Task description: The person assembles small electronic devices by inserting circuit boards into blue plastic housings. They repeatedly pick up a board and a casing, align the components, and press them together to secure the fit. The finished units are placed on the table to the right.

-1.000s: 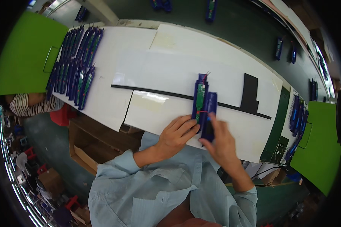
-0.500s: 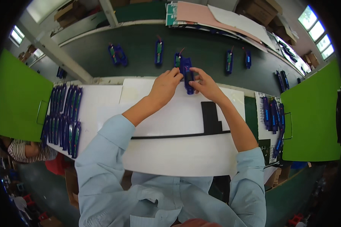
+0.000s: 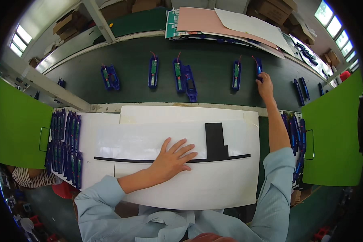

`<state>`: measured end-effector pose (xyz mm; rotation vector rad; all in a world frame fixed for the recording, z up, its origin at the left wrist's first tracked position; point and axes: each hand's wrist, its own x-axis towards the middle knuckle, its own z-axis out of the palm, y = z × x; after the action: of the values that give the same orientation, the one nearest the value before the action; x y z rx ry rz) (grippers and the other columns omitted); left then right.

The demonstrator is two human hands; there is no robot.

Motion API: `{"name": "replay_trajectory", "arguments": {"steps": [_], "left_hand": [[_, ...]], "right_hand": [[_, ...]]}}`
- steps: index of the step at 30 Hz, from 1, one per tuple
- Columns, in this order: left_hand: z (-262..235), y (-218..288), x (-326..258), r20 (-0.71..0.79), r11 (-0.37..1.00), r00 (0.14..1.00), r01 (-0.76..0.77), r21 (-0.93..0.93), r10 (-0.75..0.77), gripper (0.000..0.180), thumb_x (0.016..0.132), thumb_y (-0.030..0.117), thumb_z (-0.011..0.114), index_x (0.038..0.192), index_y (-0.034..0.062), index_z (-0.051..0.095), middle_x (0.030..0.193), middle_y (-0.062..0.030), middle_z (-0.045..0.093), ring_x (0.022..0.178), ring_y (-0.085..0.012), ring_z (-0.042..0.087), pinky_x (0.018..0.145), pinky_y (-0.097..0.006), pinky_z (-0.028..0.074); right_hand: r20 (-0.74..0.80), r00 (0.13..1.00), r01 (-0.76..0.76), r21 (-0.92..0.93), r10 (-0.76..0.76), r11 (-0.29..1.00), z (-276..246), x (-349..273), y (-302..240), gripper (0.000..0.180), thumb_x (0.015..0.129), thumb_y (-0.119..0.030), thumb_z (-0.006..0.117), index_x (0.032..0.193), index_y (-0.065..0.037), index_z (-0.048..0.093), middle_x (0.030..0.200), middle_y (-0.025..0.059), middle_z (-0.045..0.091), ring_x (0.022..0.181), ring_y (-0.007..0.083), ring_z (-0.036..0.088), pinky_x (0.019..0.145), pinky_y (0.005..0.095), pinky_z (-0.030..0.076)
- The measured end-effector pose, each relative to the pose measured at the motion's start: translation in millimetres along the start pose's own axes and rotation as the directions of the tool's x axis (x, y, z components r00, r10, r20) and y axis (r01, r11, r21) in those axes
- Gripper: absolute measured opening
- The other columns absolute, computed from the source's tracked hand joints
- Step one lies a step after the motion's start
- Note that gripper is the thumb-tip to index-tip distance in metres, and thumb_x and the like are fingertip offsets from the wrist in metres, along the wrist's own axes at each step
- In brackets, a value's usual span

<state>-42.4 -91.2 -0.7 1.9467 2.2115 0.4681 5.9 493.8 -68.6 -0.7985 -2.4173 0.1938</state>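
My right hand (image 3: 265, 88) reaches out to the far right, fingers closed around the near end of a slim blue plastic housing (image 3: 258, 65) with a red wire at its top. My left hand (image 3: 173, 158) lies with fingers spread over the white board (image 3: 149, 189), across a black strip (image 3: 125, 160); it holds nothing. On the dark green surface beyond, an open blue housing half (image 3: 190, 86) rests against another housing with a green circuit board (image 3: 178, 74). Similar housings with green boards stand at the left (image 3: 153, 72), far left (image 3: 109, 77) and right (image 3: 236, 75).
Rows of blue housings (image 3: 64, 145) lie on the board's left side, more (image 3: 296, 133) at the right. Green panels (image 3: 20, 125) flank both sides. A black stepped piece (image 3: 216, 141) lies on the board. Stacked sheets (image 3: 230, 26) are at the back.
Both hands have left the open housing half, which now lies on the green surface. My right hand has moved right onto another housing; my left has drawn back to the board and opened.
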Motion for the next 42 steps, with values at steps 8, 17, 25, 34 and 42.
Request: {"name": "replay_trajectory", "arguments": {"steps": [8,17,25,34,42], "left_hand": [[17.2,-65.5,212.2,-0.335,0.999,0.941,-0.042,0.018,0.046,0.036,0.092,0.012,0.075,0.127,0.005,0.066,0.126,-0.0122,0.066,0.122,-0.0333,0.061,0.101,-0.047,0.048],[36.3,-56.0,270.8,-0.455,0.986,0.877,-0.1,0.134,0.151,0.02,0.09,0.002,0.063,0.11,0.0046,0.063,0.107,-0.0108,0.063,0.1,-0.0309,0.065,0.086,-0.044,0.055],[-38.7,42.9,-3.9,-0.303,0.989,0.943,-0.108,0.102,0.134,0.026,0.082,0.005,0.07,0.108,0.0032,0.067,0.11,-0.0124,0.068,0.096,-0.0291,0.066,0.082,-0.041,0.052],[-48.9,61.0,-56.2,-0.237,0.982,0.957,0.144,-0.122,-0.17,0.02,0.096,0.016,0.077,0.112,0.0065,0.07,0.111,-0.0119,0.072,0.104,-0.0316,0.069,0.087,-0.042,0.053],[20.0,25.7,88.3,-0.252,0.975,0.967,-0.095,-0.202,0.042,0.038,0.091,0.027,0.083,0.122,0.0097,0.069,0.14,-0.011,0.063,0.138,-0.0348,0.054,0.114,-0.049,0.042]], "right_hand": [[0.25,0.968,-0.18,0.699,-0.001,0.692,-158.2,-156.1,-170.6,0.029,0.096,-0.001,0.076,0.124,0.0,0.067,0.114,0.0078,0.068,0.102,0.017,0.067,0.093,0.0331,0.055],[0.246,0.834,0.182,0.722,-0.493,0.668,-220.3,-362.4,-272.8,0.043,0.079,-0.011,0.093,0.115,-0.003,0.072,0.108,0.0141,0.065,0.091,0.0314,0.066,0.075,0.0384,0.057],[0.301,0.77,0.16,0.764,-0.563,0.625,-197.5,-378.3,-295.6,0.041,0.083,-0.016,0.09,0.118,-0.004,0.071,0.111,0.0137,0.065,0.089,0.0312,0.068,0.076,0.039,0.058],[0.326,0.934,-0.173,0.769,-0.146,0.616,-160.8,-251.5,-229.1,0.018,0.103,0.0,0.067,0.121,-0.001,0.07,0.097,0.0038,0.069,0.077,0.0098,0.061,0.07,0.0265,0.051],[0.393,0.893,-0.072,0.607,-0.22,0.792,-147.6,-221.4,-188.5,0.04,0.098,-0.005,0.073,0.137,-0.005,0.062,0.113,0.0117,0.076,0.097,0.0264,0.071,0.086,0.0365,0.058]]}}
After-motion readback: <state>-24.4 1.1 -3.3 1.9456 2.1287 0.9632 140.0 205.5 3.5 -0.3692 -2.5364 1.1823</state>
